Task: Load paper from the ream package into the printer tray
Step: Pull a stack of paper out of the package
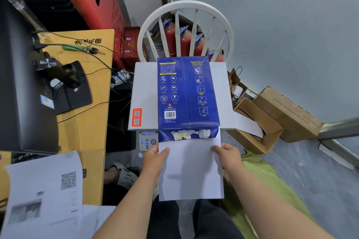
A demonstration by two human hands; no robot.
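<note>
We see a blue ream package (186, 93) lying flat on top of a white printer (144, 91), its torn near end facing the person. A stack of white paper (191, 170) sticks out of that torn end toward the body, partly still inside the wrapper. The left hand (155, 161) has its grip pinched on the stack's left edge, thumb on top, and the right hand (230, 158) pinches the right edge the same way.

On the package we can read "Trouble-Free use" in yellow at the far right, above a column of white icons; a yellow-headed block of small text, more round icons and a white barcode label sit on the left half, too small for us to read. An orange sticker (137, 117) with two QR codes is on the printer's near left corner. The printer's control panel (147, 140), with blue lights and a small screen, shows just below the package.

To the left, a yellow bench (91, 106) bears black brush-style characters, keys and a monitor stand. Printed sheets (44, 190) with a QR code lie at lower left. Behind the printer stands a white chair (186, 7), with red fire extinguishers (184, 40) behind it. Cardboard boxes (279, 110) sit on the floor to the right.
</note>
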